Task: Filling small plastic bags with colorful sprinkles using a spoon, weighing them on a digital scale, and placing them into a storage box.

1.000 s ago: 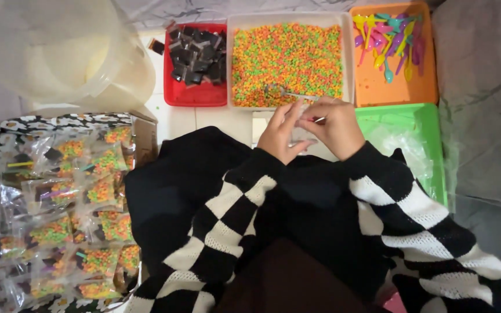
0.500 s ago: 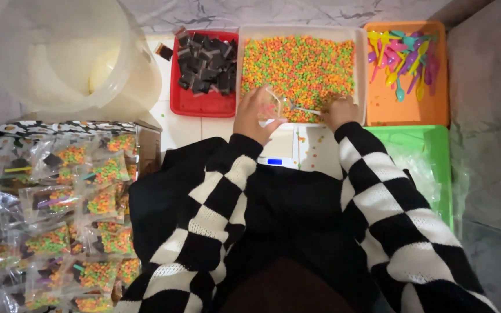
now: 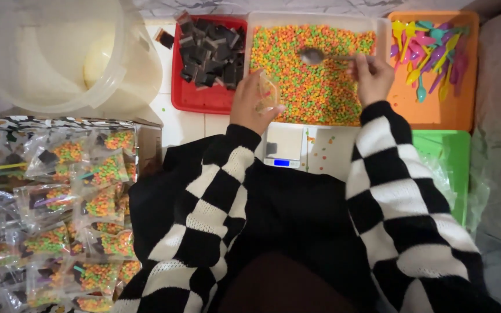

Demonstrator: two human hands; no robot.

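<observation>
Left hand [image 3: 253, 104] pinches a small clear bag [image 3: 267, 95], fingers closed on it, bag upright over the near edge of the white tray [image 3: 381, 35] of orange-green-yellow bits. Right hand [image 3: 372, 75] closed around the handle of a metal spoon [image 3: 314, 56], bowl lying on the bits, left of the hand. Small digital scale [image 3: 284, 145] just below the tray, between the forearms. Red tray [image 3: 204, 98] of dark square pieces left of the white one; orange tray [image 3: 436, 113] of coloured plastic spoons right of it; green tray [image 3: 456, 156] below that. Clear bucket [image 3: 59, 52] top left. Box of filled packets [image 3: 71, 208] at lower left
</observation>
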